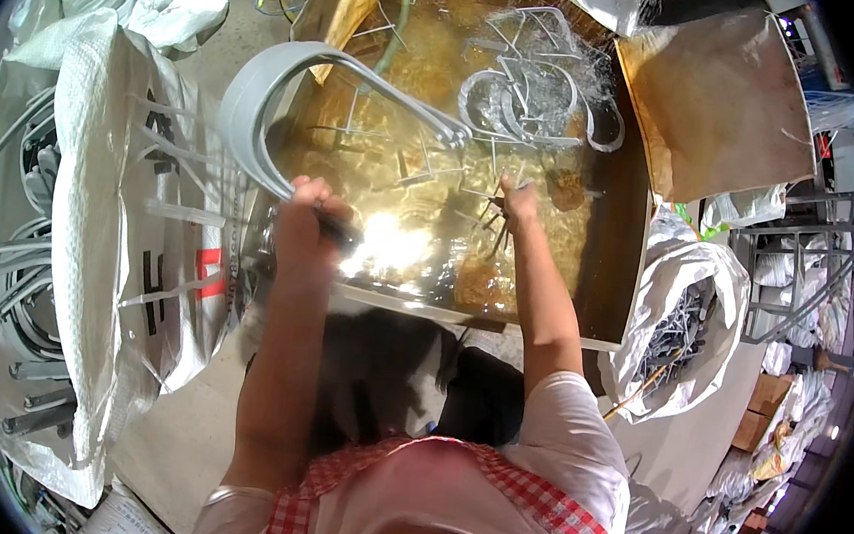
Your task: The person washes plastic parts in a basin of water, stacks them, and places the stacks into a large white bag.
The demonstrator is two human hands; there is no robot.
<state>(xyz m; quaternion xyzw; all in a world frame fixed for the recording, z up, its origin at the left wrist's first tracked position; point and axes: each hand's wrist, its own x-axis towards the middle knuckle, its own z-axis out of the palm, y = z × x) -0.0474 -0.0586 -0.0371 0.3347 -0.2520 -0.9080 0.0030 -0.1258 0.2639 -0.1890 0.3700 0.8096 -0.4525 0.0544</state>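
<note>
My left hand (308, 220), slightly blurred, is closed round one end of a stack of bent grey strips (251, 103). The strips look like plastic and curve up and over the left side of a water tank (636, 284), their other ends pointing in over the water. Something dark, smeared by motion, shows beside that hand. Low over the water, my right hand (519, 200) is closed on a few thin dark sticks (500, 223). More bent grey strips (525, 99) lie in splashing water at the tank's far right.
On the left stands a large white woven sack (92, 190) with grey and dark strips inside. A second white sack (628, 383) of thin grey pieces is right of the tank. A brownish board (721, 104) leans out at the far right corner; a green hose (398, 24) enters at the back.
</note>
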